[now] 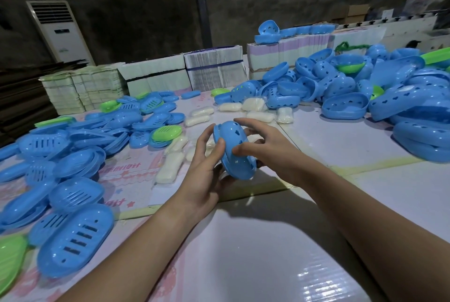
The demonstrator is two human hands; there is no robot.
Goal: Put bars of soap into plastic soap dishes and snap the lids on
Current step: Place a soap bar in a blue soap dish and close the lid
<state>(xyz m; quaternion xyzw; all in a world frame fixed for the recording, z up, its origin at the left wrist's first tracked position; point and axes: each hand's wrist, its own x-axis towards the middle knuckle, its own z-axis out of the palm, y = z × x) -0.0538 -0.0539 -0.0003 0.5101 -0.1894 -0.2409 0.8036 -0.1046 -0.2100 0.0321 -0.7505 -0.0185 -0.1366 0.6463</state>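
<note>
Above the middle of the bench (243,240), a blue soap dish (232,148) with its lid on is held tilted on edge between both hands — whether a bar sits inside cannot be seen, since the shell hides its contents, and whether the lid is fully snapped is hard to tell. Left hand (207,175) cups the dish from below and the side, thumb pressed on the perforated shell, its fingers partly hidden behind the plastic. Right hand (258,141) curls over the top and far side, fingertips on the shell; its lower fingers are tucked under the dish out of sight. Each grip is closed on the dish. Wrapped soap bars (170,165) lie just beyond and left of the hands. Slotted blue lids (73,240) are heaped at left, cut off by the frame edge — blue dish bodies (345,106) pile up at right.
</note>
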